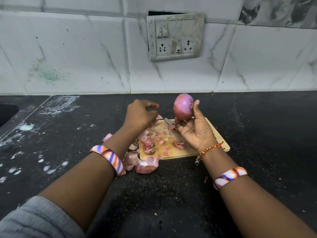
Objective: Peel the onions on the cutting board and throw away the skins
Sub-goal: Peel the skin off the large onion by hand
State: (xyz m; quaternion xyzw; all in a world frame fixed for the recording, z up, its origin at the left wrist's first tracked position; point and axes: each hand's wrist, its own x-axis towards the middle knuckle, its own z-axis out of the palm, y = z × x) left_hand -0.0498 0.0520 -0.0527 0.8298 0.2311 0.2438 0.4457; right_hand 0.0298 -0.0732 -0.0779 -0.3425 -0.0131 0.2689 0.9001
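Note:
My right hand (193,133) holds a purple onion (183,106) up above the far edge of the wooden cutting board (215,134), fingers and thumb curled round it. My left hand (139,115) hovers over the board's far-left corner with its fingers curled; I cannot see whether they pinch anything. A small knife blade (169,121) shows between the two hands, and its handle is hidden behind my right hand. Several loose pink onion skins (151,145) lie on the board, and bigger ones (145,166) spill off its near-left corner onto the black counter.
The black speckled counter (257,126) runs out to both sides, smeared white on the left. A sink edge (7,112) is at the far left. The tiled wall behind carries a switch and socket plate (175,36).

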